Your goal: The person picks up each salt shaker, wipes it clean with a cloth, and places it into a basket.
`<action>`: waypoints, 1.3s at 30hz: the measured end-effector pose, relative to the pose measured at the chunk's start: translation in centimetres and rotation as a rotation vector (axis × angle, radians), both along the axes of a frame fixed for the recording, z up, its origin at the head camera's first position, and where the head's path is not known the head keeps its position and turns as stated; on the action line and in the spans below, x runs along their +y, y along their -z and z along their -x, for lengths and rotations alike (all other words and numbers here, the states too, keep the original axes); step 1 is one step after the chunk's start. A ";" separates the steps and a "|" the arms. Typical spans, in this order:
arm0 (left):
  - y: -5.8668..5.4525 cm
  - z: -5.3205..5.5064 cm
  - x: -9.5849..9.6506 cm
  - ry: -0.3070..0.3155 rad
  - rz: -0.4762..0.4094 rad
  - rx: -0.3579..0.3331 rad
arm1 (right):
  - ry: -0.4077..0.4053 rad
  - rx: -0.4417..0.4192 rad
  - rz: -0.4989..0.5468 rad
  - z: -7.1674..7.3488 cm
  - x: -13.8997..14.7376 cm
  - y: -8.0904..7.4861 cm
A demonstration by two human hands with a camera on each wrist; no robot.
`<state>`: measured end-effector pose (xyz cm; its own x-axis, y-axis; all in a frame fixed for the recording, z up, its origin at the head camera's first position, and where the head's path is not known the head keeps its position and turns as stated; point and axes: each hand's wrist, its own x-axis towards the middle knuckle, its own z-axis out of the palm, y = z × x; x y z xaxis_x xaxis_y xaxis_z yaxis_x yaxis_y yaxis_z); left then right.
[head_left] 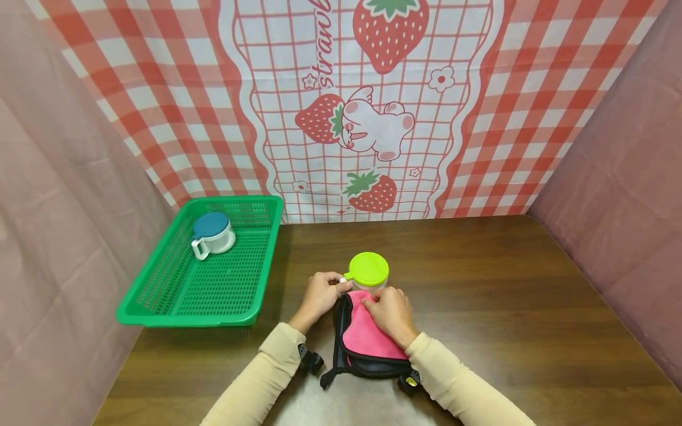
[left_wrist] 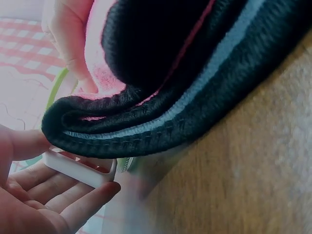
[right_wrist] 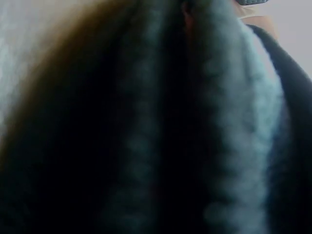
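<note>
A clear jar with a lime-green lid (head_left: 369,268) stands at the middle of the table, its lower part hidden behind a cloth. My left hand (head_left: 319,296) holds it by the white handle (left_wrist: 80,171), thumb above and fingers below in the left wrist view. Against the near side of the jar, my right hand (head_left: 393,310) grips a folded cloth (head_left: 367,334), pink on one face and dark with black edging. Thick layers of that cloth hang toward me in the left wrist view. Blurred dark folds (right_wrist: 141,146) fill most of the right wrist view.
At the left on the brown wooden table (head_left: 501,307) sits a green plastic basket (head_left: 270,254). Inside it is another clear jar with a blue lid (head_left: 211,225) and a white handle. A strawberry-print curtain (head_left: 453,136) hangs behind the table, with pink cloth at both sides.
</note>
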<state>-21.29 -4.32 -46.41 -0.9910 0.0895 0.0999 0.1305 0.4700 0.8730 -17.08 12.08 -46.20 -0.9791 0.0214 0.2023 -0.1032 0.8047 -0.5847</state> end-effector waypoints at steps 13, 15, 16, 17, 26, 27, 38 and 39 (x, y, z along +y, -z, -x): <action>0.1 -0.3 0.2 -0.011 -0.008 0.014 | 0.005 -0.005 0.020 0.0 2.0 -0.6; 0.1 -0.3 0.1 -0.013 -0.011 0.016 | 0.028 0.013 0.048 0.1 2.8 -0.8; 0.1 -0.3 0.1 -0.012 -0.013 0.018 | 0.039 0.024 0.063 0.1 3.2 -0.8; 0.0 -0.3 0.1 -0.014 -0.014 0.018 | 0.046 0.035 0.077 0.2 3.5 -0.9; -0.1 -0.3 0.1 -0.014 -0.015 0.014 | -0.036 -0.107 0.056 0.4 5.7 -1.1; -0.1 -0.4 0.1 -0.015 -0.011 0.012 | -0.044 -0.132 0.036 0.3 5.7 -1.2; 0.1 -0.1 0.0 -0.031 0.005 0.008 | -0.051 -0.088 -0.152 -0.6 4.6 -1.1; 0.1 -0.1 0.0 -0.031 0.008 0.008 | -0.045 -0.064 -0.148 -0.6 4.5 -1.0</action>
<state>-21.18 -4.35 -46.49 -0.9924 0.0596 0.1076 0.1230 0.4805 0.8683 -16.50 16.62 -45.21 -0.9893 -0.0483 0.1376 -0.1077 0.8780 -0.4664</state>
